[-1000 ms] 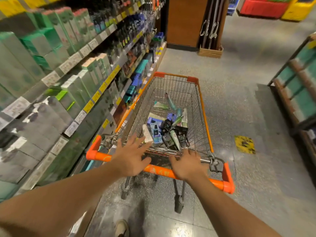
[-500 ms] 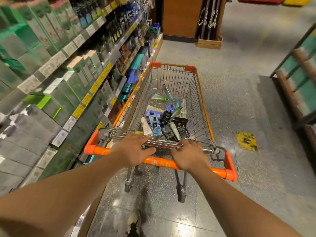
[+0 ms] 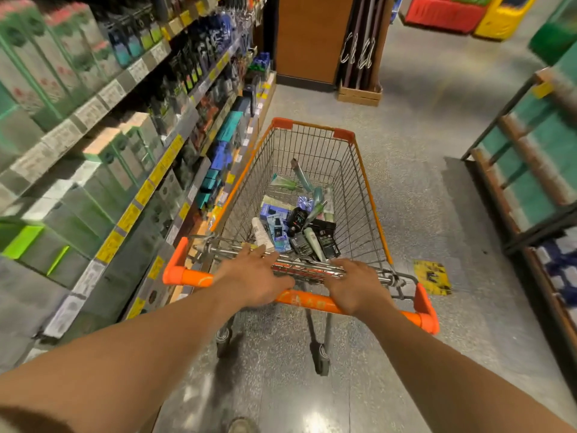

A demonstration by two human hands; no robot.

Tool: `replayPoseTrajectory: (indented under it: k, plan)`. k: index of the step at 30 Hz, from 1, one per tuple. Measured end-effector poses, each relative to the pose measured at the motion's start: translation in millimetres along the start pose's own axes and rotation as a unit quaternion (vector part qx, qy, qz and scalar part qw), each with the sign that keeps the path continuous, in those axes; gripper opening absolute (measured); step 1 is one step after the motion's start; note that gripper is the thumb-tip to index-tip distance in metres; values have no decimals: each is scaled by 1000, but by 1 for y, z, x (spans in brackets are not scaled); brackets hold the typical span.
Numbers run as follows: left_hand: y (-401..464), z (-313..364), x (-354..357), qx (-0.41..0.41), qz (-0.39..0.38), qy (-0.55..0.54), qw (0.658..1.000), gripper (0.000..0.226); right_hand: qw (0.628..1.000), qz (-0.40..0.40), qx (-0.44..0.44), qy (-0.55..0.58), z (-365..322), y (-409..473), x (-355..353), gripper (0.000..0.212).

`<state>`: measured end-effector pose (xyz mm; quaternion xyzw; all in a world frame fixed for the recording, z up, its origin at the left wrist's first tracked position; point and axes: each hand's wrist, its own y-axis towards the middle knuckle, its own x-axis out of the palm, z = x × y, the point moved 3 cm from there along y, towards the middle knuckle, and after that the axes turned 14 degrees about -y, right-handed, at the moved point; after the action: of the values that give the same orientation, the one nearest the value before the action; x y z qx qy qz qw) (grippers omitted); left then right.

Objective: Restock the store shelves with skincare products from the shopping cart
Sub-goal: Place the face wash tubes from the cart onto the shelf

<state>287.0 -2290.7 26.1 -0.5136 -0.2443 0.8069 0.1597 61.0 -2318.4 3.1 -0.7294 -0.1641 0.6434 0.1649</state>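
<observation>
Grey speckled flooring (image 3: 415, 170) is stretching ahead of me down a store aisle, with a wooden panel (image 3: 312, 39) standing at its far end. Store shelves (image 3: 103, 98) are running along my left side, packed with green, grey and dark boxed products behind white and yellow price tags. Another rack (image 3: 527, 157) with teal packs is sitting off to my right, well apart from me.

Between them, the shopping cart (image 3: 359, 170) is standing just beside the left shelving, its wire basket edged in orange. The skincare products (image 3: 296, 226) are lying in a loose pile at the bottom of the basket, toward my end: blue boxes, black packets, a white tube and a few green tubes further forward.

I am resting both hands on the orange handle bar (image 3: 190, 278) at the near end. My left hand (image 3: 254, 281) is lying over the bar with fingers stretched forward and slightly spread, reaching onto the folded metal seat frame. My right hand (image 3: 356, 285) is curling over the bar, gripping it. A yellow floor sticker (image 3: 432, 276) is lying just right of the cart.
</observation>
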Motion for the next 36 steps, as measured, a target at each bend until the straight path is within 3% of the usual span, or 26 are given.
replayPoseTrajectory:
  k: [8, 17, 29, 36]
  plan:
    - [47, 8, -37, 19, -1, -41, 999, 90, 1000, 1, 17, -10, -11, 48, -28, 72]
    - [107, 17, -67, 10, 3, 17, 1000, 93, 999, 3, 19, -46, -17, 105, -57, 61]
    - [138, 33, -83, -29, 7, 45, 999, 93, 995, -16, -42, -94, -15, 143, -74, 78]
    - [145, 38, -90, -14, 4, 54, 998, 85, 995, -19, -55, -84, -13, 156, -80, 75]
